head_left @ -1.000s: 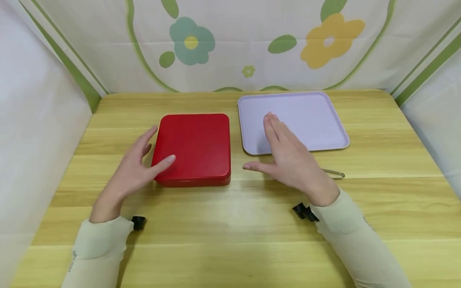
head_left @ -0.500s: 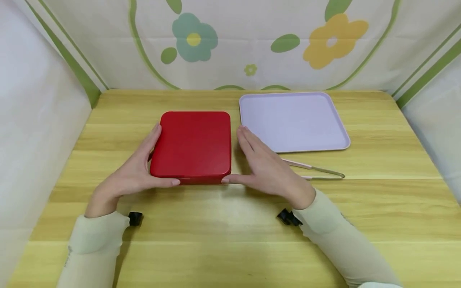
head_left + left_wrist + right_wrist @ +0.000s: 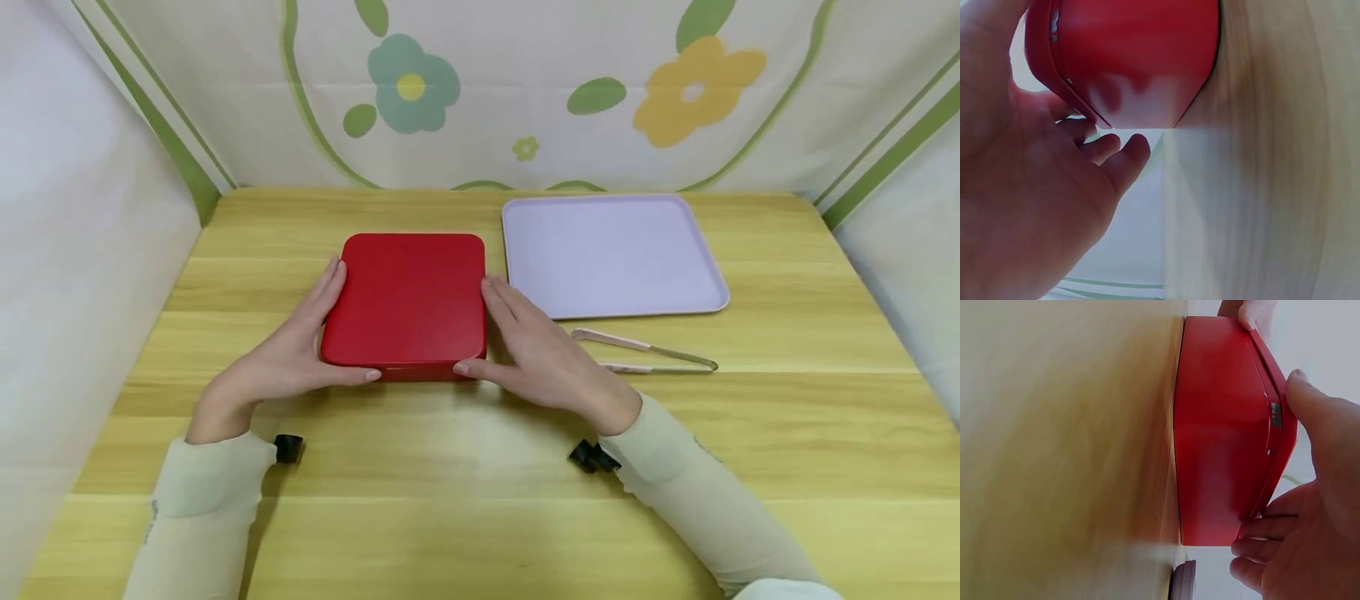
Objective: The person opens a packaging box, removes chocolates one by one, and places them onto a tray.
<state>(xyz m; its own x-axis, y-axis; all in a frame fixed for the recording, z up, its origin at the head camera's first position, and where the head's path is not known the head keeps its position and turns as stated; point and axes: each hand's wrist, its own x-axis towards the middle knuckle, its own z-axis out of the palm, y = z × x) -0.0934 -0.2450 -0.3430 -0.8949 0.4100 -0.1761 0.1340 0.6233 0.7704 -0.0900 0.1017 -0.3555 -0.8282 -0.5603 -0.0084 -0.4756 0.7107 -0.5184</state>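
Rigid red box, held by its corners

The red box point(image 3: 408, 300) sits flat on the wood-grain surface point(image 3: 465, 500), just beside the lilac tray point(image 3: 615, 258) and left of the tongs point(image 3: 649, 347). The left hand point(image 3: 288, 358) and right hand point(image 3: 536, 354) bracket it, each grip clamped around a near corner: fingers along the side, thumb across the front. In the left wrist view, some fingertips reach past the box's edge; whether those press on it I cannot tell.

The walls look smooth and glossy, probably painted tin, so expect a stiff shell that hardly flexes under a squeeze. It is likely light if empty, but the contents are hidden and the true weight cannot be judged. Dry fingers may slide on the gloss; fragility seems low, though scuffs and dents are plausible. A small silvery patch shows near the seam.

Where to hold depends on what should move. The lid point(image 3: 1285, 440) appears seated, its seam running just under the top, and fingers spread at that rim would pull on the lid alone. To shift the whole box, take the lower walls on opposite sides.
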